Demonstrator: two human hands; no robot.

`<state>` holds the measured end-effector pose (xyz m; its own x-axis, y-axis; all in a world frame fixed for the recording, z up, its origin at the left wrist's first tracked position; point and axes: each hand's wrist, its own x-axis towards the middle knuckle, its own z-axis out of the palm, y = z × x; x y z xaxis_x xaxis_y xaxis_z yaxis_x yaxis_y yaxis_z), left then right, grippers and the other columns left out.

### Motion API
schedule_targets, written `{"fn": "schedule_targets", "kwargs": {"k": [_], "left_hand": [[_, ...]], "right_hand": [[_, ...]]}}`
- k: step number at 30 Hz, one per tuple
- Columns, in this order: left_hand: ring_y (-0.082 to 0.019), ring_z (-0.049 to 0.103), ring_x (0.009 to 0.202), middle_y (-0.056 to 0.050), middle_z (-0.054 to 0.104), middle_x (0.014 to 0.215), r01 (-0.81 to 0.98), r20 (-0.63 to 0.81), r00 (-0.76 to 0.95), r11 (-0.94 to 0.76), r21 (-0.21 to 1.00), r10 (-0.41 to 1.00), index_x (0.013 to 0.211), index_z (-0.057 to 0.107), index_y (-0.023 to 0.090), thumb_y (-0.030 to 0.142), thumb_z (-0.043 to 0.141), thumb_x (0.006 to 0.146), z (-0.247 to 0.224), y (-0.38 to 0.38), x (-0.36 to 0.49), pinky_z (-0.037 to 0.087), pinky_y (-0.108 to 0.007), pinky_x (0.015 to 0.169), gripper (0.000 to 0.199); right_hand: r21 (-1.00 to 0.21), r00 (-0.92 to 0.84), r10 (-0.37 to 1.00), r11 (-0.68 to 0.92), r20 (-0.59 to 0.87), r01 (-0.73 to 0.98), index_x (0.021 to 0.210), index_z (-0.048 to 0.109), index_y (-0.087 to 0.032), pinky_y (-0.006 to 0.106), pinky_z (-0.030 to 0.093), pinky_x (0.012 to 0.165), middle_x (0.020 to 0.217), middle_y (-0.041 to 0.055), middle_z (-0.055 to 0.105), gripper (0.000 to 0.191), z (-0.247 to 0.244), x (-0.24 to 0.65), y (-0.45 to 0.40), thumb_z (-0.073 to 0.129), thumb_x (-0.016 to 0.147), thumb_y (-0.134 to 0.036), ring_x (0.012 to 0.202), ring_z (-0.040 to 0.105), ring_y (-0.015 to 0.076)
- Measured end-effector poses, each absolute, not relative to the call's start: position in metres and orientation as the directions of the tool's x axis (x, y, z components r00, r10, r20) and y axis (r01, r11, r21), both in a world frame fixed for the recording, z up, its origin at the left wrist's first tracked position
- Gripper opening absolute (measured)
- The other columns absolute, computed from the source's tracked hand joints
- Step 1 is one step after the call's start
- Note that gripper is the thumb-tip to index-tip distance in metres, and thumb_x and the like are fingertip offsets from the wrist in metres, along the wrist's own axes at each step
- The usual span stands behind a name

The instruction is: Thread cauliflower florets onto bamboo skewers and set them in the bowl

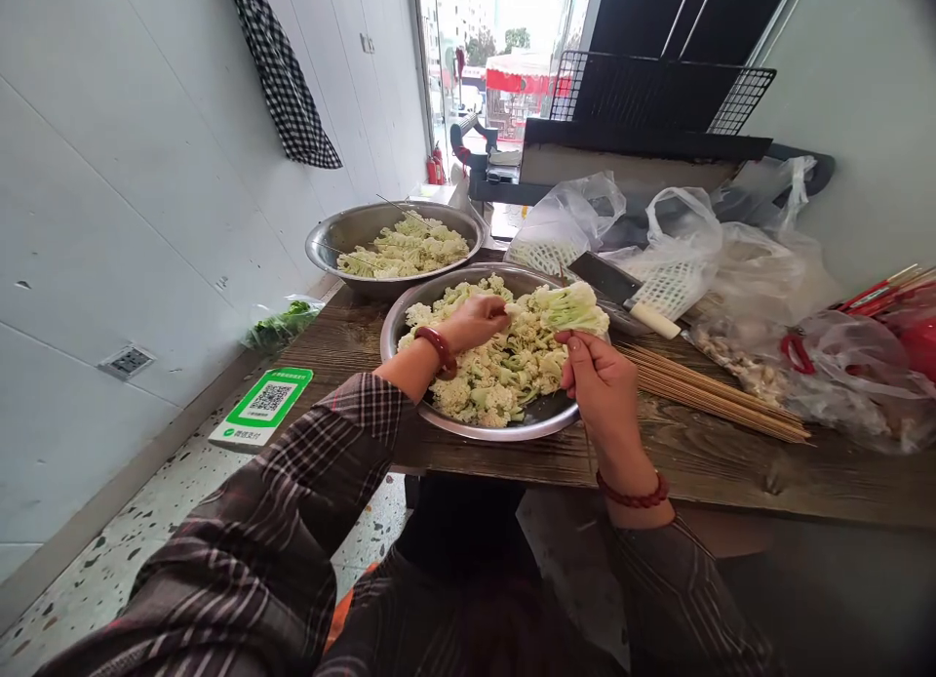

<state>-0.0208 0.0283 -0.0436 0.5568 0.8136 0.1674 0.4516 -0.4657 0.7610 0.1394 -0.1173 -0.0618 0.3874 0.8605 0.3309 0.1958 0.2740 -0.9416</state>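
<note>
Cauliflower pieces (489,394) fill a metal bowl (526,433) at the table's front edge. My left hand (475,324) is over the bowl's left half, its fingers pinched together on something I cannot make out. Above the bowl's right rim, my right hand (601,377) is closed on a thin wooden skewer, whose lower end shows below the palm. A larger pale cauliflower piece (571,308) is just above the right fingertips. Behind stands a second metal bowl (322,253), with cauliflower pieces (413,248) and a few skewers in it.
Right of the bowl lies a bundle of skewers (717,394), with a cleaver (610,279) behind it. Plastic bags (767,267) crowd the back right. A green QR-code sign (267,404) is at the table's left, near bagged leafy greens (282,326). A wall rises on the left.
</note>
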Motion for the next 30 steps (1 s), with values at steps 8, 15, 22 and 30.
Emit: {"fn": "schedule_targets", "kwargs": {"k": [8, 15, 22, 30], "left_hand": [[-0.011, 0.063, 0.066, -0.004, 0.068, 0.079, -0.202, 0.086, 0.516, 0.023, 0.979, 0.852, 0.093, 0.064, 0.012, 0.022, 0.075, 0.076, -0.029, 0.019, -0.032, 0.052, -0.024, 0.061, 0.023], [-0.011, 0.065, 0.065, 0.0, 0.066, 0.077, -0.42, 0.082, 0.442, 0.125, 0.899, 0.893, 0.09, 0.057, 0.014, 0.007, 0.077, 0.069, -0.025, 0.019, -0.034, 0.058, -0.03, 0.067, 0.03], [-0.012, 0.068, 0.065, 0.002, 0.064, 0.073, -0.508, 0.093, 0.352, 0.107, 0.855, 0.931, 0.088, 0.054, 0.014, 0.006, 0.077, 0.072, -0.024, 0.02, -0.035, 0.058, -0.031, 0.074, 0.03], [-0.011, 0.068, 0.074, 0.0, 0.066, 0.08, -0.54, 0.173, 0.421, 0.093, 0.836, 0.891, 0.083, 0.063, 0.011, 0.011, 0.082, 0.07, -0.017, 0.011, -0.039, 0.057, -0.03, 0.084, 0.023]], "right_hand": [[-0.946, 0.358, 0.88, 0.256, 0.313, 0.198, 0.101, 0.074, -0.015, 0.022, 0.035, 0.043, 0.048, -0.0057, 0.053, 0.039, -0.06, 0.14, -0.119, 0.057, 0.093, -0.049, 0.041, 0.044, 0.0091], [-0.96, 0.234, 0.941, 0.203, 0.245, 0.192, 0.103, 0.074, -0.013, 0.022, 0.033, 0.043, 0.046, -0.0061, 0.052, 0.038, -0.059, 0.143, -0.119, 0.059, 0.093, -0.046, 0.041, 0.043, 0.009], [-0.92, 0.077, 0.963, 0.221, 0.258, 0.324, 0.104, 0.075, -0.013, 0.023, 0.034, 0.047, 0.046, -0.005, 0.053, 0.039, -0.062, 0.145, -0.116, 0.055, 0.095, -0.045, 0.043, 0.046, 0.01], [-0.888, 0.093, 0.964, 0.189, 0.249, 0.419, 0.102, 0.075, -0.013, 0.024, 0.034, 0.045, 0.046, -0.0036, 0.054, 0.043, -0.059, 0.141, -0.115, 0.053, 0.094, -0.049, 0.043, 0.046, 0.0117]]}}
